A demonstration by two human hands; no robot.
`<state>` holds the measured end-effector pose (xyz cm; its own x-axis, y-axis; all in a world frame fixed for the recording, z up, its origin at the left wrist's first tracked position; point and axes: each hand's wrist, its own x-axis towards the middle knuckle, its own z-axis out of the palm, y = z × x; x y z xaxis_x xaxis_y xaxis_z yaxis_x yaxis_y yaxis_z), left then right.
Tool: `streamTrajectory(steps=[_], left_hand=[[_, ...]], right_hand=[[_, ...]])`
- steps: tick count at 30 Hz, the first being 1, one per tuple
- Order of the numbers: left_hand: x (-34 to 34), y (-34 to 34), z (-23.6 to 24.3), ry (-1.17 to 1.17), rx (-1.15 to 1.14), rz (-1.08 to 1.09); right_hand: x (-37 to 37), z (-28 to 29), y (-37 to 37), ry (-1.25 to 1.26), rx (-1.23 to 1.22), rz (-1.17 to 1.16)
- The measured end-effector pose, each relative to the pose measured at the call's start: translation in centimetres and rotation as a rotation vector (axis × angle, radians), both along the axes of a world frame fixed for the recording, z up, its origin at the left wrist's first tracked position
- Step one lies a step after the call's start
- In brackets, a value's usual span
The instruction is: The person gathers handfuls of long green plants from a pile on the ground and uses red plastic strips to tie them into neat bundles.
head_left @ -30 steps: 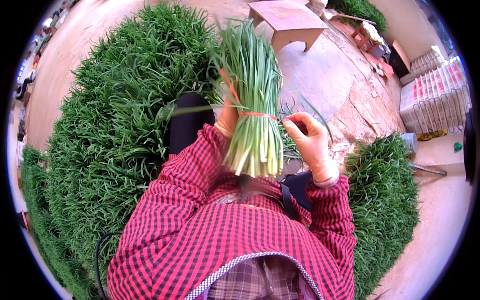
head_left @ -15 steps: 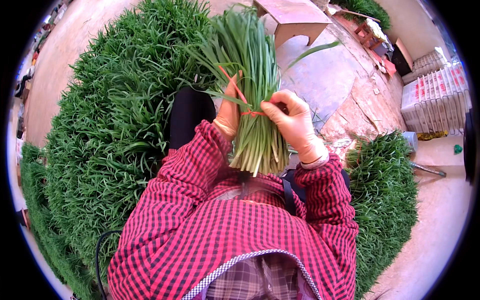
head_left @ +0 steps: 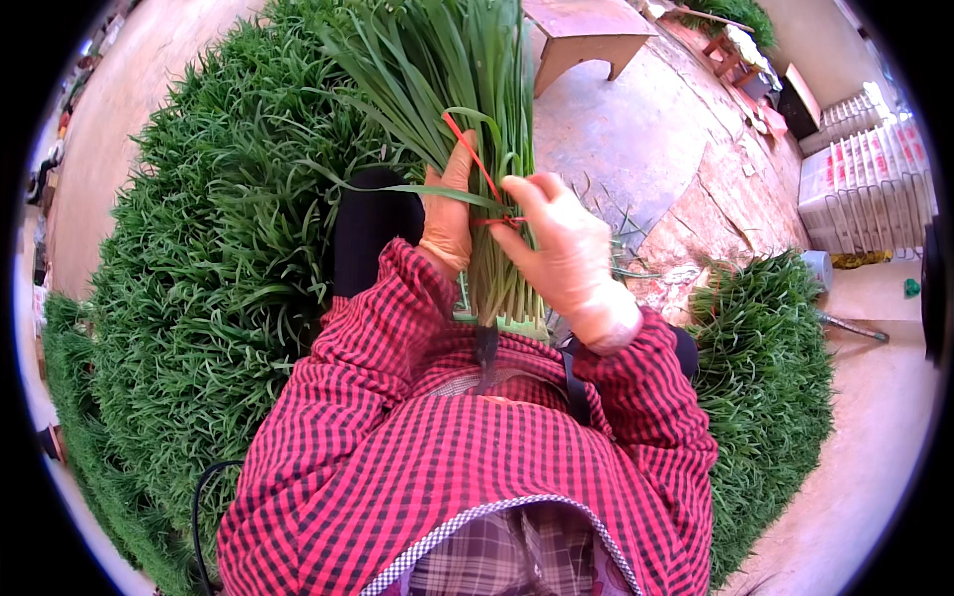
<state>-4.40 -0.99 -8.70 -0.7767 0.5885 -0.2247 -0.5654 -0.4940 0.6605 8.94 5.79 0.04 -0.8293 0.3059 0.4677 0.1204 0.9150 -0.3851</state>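
A long bunch of green chives stands tilted before my chest, leaves upward and pale cut stems downward. Thin pale gloves cover both hands. My left hand wraps round the bunch from its left side; part of its fingers is hidden behind the leaves. A red tie circles the stems, and a loose length slants up to the left across the bunch. At the front of the bunch, my right hand pinches the tie between thumb and fingers. One chive leaf sticks out leftward over my left hand.
A big heap of chives spreads along my left, and a smaller heap lies on my right. Ahead is a low wooden stool. Stacked white cartons stand at the right, beside a metal rod.
The bunch has shifted left and up, its tips now past the top edge. My right hand has moved left across its front, still pinching the tie.
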Motion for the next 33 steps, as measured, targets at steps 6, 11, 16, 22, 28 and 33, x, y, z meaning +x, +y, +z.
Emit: streamTrajectory(steps=[6, 11, 16, 22, 28, 33], left_hand=[[-0.9, 0.2, -1.5, -0.063, 0.054, -0.099], [0.1, -0.8, 1.6, -0.111, 0.058, -0.069], [-1.0, -1.7, 2.3, -0.068, 0.102, 0.034], [-1.6, -1.2, 1.7, 0.106, 0.002, 0.187], [-1.0, -0.8, 2.3, 0.165, 0.002, 0.241], [-2.3, -1.3, 1.3, 0.142, 0.033, 0.198]], right_hand=[[-1.0, -2.6, 1.3, 0.168, -0.42, 0.041], [2.0, -4.8, 6.5, 0.196, -0.614, -0.285], [4.0, -2.3, 3.2, -0.011, -0.914, -0.109], [2.8, -2.6, -1.6, -0.445, -1.045, -0.004], [1.6, -2.4, -1.1, -0.342, -1.425, -0.111], [2.3, -1.4, -0.9, -0.522, -1.419, 0.064]])
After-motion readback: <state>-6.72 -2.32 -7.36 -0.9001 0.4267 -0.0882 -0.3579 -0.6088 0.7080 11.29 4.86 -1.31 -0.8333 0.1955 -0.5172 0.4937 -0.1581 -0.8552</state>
